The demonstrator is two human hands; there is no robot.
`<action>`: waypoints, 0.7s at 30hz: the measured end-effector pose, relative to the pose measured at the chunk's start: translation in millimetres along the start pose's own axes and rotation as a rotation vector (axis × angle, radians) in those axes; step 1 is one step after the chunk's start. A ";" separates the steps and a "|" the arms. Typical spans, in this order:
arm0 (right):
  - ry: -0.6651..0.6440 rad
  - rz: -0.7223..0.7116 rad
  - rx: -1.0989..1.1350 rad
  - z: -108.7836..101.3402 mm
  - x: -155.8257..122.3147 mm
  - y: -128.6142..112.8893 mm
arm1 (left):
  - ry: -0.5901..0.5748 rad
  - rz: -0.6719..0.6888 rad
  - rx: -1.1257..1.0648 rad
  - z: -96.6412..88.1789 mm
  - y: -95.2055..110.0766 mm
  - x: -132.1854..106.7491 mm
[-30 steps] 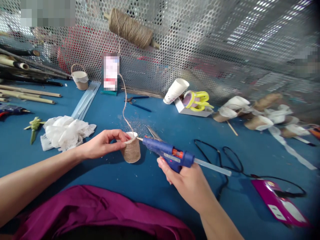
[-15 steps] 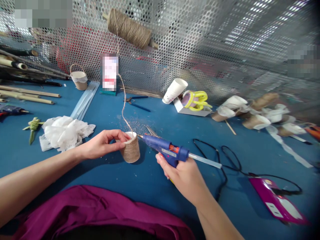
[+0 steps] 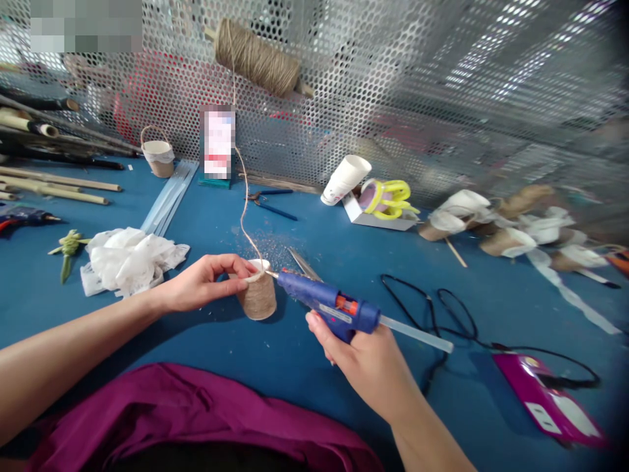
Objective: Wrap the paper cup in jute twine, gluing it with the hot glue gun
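My left hand point(image 3: 219, 282) pinches the rim of a small paper cup point(image 3: 258, 298) wrapped in brown twine, with some fingers inside the cup. My right hand point(image 3: 361, 354) is closed round the handle of a blue hot glue gun point(image 3: 329, 300). A clear glue stick point(image 3: 417, 333) sticks out of its back end. The gun's nozzle points left and meets the cup's upper edge, close to where the loose twine point(image 3: 244, 210) reaches it. That twine runs up to a large spool point(image 3: 257, 58) on the mesh. Partly behind the gun lie metal scissors point(image 3: 303, 263).
White lace point(image 3: 132, 261) lies crumpled at left, near glue sticks point(image 3: 171, 196). Pliers point(image 3: 270, 203) lie behind the cup. White paper cups point(image 3: 346, 178) lean by a box point(image 3: 378, 217). The black cord point(image 3: 457, 308) loops toward a purple power strip point(image 3: 545, 396). Metal mesh point(image 3: 295, 137) closes off the back.
The glue gun has tilted, its back end dropping lower and to the right, while its nozzle has shifted slightly down at the cup's edge. My left hand keeps its grip on the cup.
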State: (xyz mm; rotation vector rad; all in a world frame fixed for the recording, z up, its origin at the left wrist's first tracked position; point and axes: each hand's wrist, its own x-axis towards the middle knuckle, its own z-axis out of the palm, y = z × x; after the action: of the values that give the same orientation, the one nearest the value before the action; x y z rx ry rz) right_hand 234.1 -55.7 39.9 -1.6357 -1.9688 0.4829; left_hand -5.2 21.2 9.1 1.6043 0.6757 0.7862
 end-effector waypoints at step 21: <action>-0.024 0.014 0.046 -1.1 2.4 -0.5 | 0.000 -0.020 0.009 0.2 0.7 0.2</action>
State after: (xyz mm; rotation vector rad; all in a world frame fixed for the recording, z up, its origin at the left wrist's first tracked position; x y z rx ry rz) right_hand 234.1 -53.5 41.5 -1.6232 -1.9512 0.5514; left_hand -4.9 21.1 9.8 1.6036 0.6955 0.7698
